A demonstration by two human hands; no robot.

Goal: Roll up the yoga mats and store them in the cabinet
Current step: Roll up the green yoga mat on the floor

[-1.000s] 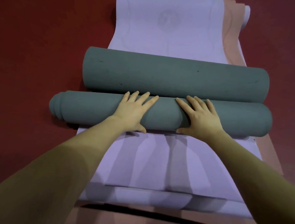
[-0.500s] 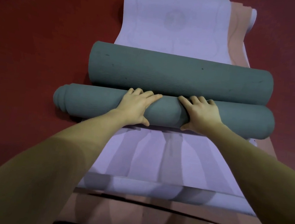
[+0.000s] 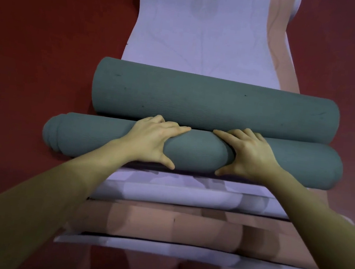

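The left hand point(image 3: 152, 141) lies over the top of the near green roll point(image 3: 192, 151), fingers curved down its far side and thumb spread along its near side, so it grips the roll from above. The right hand point(image 3: 248, 154) does the same just to the right, fingers over the far side and thumb low on the near side; the two hands are close together around the middle of the roll, with a bare bulge of mat between them. Both forearms reach in from the near corners.

The near green roll lies crosswise, its left end showing stepped, uneven layers. Touching it along its far side is a second, thicker green roll point(image 3: 215, 101), also crosswise and a little further right at its left end.

Both rolls rest on a pale lilac mat point(image 3: 201, 37) that runs flat away toward the far edge. A pink mat point(image 3: 279, 48) shows from under it along the right side. Near the person, lilac and pink layers lie in folded bands. All of it lies on a dark red floor point(image 3: 50, 42).
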